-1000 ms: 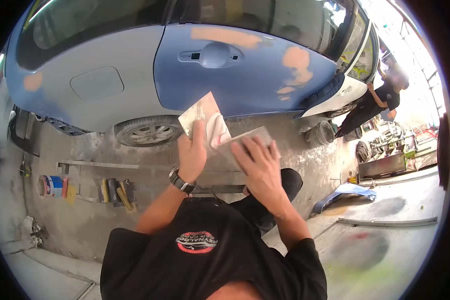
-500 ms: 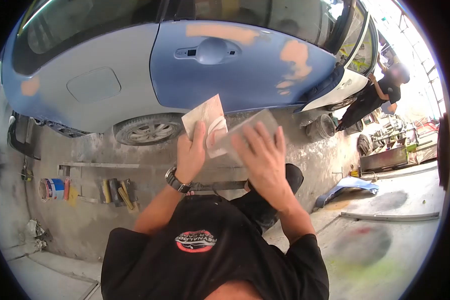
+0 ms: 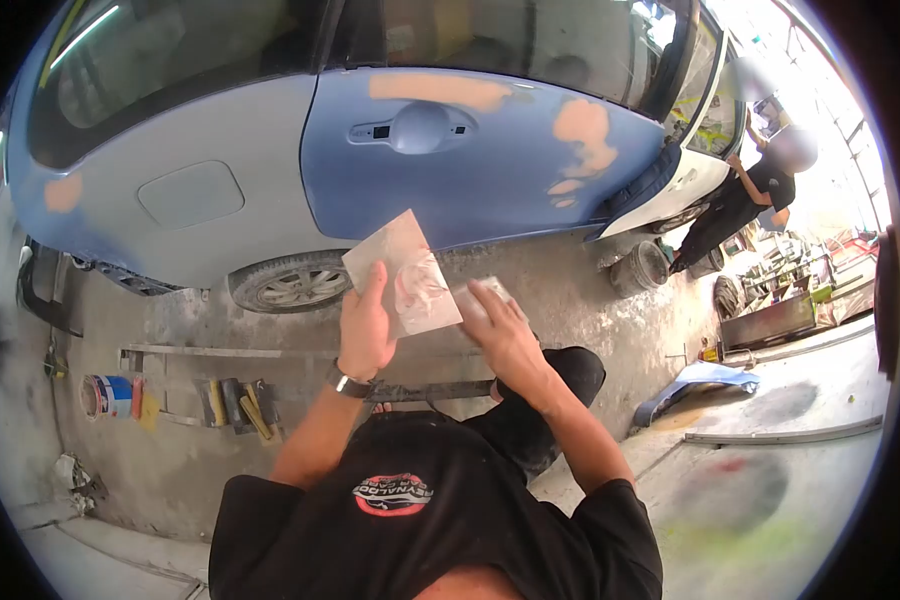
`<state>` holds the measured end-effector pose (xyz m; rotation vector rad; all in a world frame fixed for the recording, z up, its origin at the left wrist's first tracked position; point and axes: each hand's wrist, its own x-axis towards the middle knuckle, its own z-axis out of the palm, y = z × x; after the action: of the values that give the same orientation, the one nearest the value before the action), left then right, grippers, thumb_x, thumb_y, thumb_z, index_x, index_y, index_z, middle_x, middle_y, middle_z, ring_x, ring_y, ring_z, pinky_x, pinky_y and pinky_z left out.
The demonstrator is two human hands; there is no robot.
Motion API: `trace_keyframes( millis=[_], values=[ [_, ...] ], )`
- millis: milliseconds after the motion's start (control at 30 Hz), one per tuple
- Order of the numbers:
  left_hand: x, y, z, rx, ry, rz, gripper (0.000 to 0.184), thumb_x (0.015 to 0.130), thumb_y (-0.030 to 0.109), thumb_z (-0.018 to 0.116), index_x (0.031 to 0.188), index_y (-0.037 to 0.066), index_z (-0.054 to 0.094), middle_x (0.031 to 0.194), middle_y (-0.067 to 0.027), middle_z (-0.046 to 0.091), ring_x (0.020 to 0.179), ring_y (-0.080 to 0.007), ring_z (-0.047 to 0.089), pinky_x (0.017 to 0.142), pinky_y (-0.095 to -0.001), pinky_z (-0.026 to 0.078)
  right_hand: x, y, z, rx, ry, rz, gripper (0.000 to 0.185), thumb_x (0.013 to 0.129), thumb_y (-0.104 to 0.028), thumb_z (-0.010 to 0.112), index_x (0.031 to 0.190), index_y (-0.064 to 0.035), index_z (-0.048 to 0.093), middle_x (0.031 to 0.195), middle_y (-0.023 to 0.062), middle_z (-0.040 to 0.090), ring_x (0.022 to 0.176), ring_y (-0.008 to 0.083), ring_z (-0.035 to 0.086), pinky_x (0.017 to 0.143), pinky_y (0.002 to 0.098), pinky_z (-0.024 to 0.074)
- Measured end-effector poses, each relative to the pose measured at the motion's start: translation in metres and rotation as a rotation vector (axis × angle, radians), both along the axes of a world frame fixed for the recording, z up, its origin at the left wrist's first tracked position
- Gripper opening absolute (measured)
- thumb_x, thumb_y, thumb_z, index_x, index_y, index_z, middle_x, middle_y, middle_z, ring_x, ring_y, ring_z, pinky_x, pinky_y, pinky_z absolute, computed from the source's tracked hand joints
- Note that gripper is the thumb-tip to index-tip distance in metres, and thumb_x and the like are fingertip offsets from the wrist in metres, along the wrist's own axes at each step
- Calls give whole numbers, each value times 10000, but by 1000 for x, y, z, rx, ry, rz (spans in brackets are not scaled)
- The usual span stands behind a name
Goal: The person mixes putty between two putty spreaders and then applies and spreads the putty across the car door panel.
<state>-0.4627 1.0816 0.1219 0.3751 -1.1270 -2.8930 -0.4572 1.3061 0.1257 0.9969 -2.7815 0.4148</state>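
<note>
My left hand (image 3: 368, 328) grips a flat, pale square putty board (image 3: 382, 247), thumb on its face and fingers hidden beneath. A smear of pinkish-white body filler (image 3: 422, 284) lies on the board's right half. Just right of the board, my right hand (image 3: 508, 345) holds a pale flat putty spreader (image 3: 494, 289), partly covered by the fingers and somewhat blurred. Beyond both hands stands a car with a blue door (image 3: 370, 185), which bears peach-coloured filler patches (image 3: 580, 125). The rear wheel (image 3: 300, 285) sits past the board.
On a low stand at left are a paint can (image 3: 95, 398) and several spreaders (image 3: 232, 402). A bucket (image 3: 640, 270) stands under the car's front side. A co-worker in dark clothes (image 3: 715, 220) is at the far right. A blue fender (image 3: 695, 388) lies on the floor.
The board has come lower and leftward, its filler now more spread out. My right hand has dropped, and the spreader has turned and moved down from above the board's right side.
</note>
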Motion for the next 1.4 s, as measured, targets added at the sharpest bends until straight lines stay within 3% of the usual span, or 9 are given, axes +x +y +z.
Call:
trace_keyframes(
  millis=[267,467,567,733,800,900,1167,1300,1400],
  values=[
    [-1,9,5,-832,298,-98,509,1107,366,541,769,-3,633,657,62,523,621,-80,434,549,-318,365,-21,9,51,-49,322,-69,475,879,-185,652,1350,-138,617,1363,89,594,1280,335,565,1056,603,437],
    [-2,14,-2,-905,234,25,511,1100,354,558,776,-31,648,639,35,543,625,-81,440,553,-321,375,9,-9,24,2,214,196,439,829,-186,660,1268,-166,641,1322,51,594,1272,290,565,1058,595,439],
    [-7,-1,-12,-854,-24,19,473,1099,371,554,900,-28,712,747,6,642,697,-93,523,625,-319,451,28,-6,6,6,129,197,390,831,-198,672,1220,-180,669,1233,33,638,1220,261,610,1065,569,447],
    [-22,-27,15,-155,97,25,503,1099,398,516,1388,-13,554,1316,-111,645,1175,-216,660,1005,-379,534,32,2,23,-331,-16,62,427,859,-117,687,1283,-163,704,1300,58,678,1254,252,634,1092,552,439],
    [-11,-17,3,35,14,-39,489,1099,384,525,1399,-1,551,1326,-119,649,1183,-223,657,1018,-382,530,39,-4,47,-584,-2,-1,677,782,169,538,1409,-66,638,1422,147,615,1318,344,598,1136,531,425],
    [7,5,-16,132,-25,-161,471,1093,350,556,1421,13,537,1343,-119,650,1199,-235,652,1030,-393,528,49,-32,62,-863,40,-2,690,770,189,514,1419,-22,618,1447,192,582,1349,376,570,1159,496,421],
    [25,-17,-21,100,-63,-202,452,1088,300,581,1439,21,530,1350,-98,654,1192,-235,660,1004,-402,553,97,12,-22,-90,-129,-143,671,839,147,523,1466,-89,556,1478,211,529,1379,400,526,1122,549,430],
    [9,-43,-17,-26,302,-361,451,1095,333,558,1425,25,549,1346,-60,654,1188,-200,660,997,-379,556,130,26,2,-607,35,-507,717,780,218,394,1432,-7,587,1392,220,632,1347,357,578,1173,416,396],
    [10,-39,-15,65,90,-307,444,1089,321,574,1420,25,555,1353,-59,649,1197,-195,652,993,-378,554,145,38,41,-823,65,-756,588,908,162,406,1472,43,524,1350,161,635,1245,207,615,1047,289,457]
  ],
)
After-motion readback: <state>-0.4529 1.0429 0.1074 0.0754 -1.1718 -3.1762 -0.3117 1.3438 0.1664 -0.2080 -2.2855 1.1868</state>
